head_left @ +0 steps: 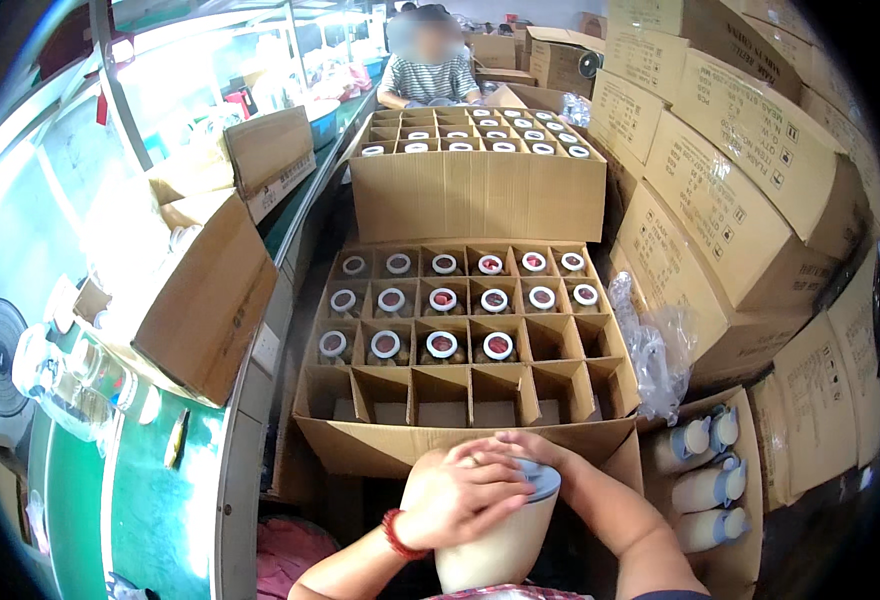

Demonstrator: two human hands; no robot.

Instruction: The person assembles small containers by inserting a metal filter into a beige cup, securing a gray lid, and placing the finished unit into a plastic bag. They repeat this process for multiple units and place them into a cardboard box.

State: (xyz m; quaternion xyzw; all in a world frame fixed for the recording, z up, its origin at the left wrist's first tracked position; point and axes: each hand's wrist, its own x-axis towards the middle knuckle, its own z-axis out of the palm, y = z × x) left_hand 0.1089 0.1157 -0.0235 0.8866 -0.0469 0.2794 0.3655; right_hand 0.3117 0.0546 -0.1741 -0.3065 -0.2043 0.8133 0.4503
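Note:
A cream-coloured jug (490, 552) with a grey-blue lid (544, 484) stands upright close against my body, below the near carton. My left hand (480, 492), with a red beaded bracelet at the wrist, lies over the jug's top with its fingers curved onto the lid. From the other side my right hand (532, 450) closes around the far side of the top; part of its fingers is hidden behind the left hand and the lid. Just ahead is a divided carton (460, 437) holding several glass jars (442, 346) with white-rimmed lids in its farther rows.
Several cream jugs (705, 530) lie in an open box (735, 575) at right. Stacked cartons (730, 190) wall the right side, with crumpled plastic (653, 340) beside them. A second jar carton (475, 195) stands beyond. A green-topped bench (165, 500) runs along the left. A person (428, 75) is at the far end.

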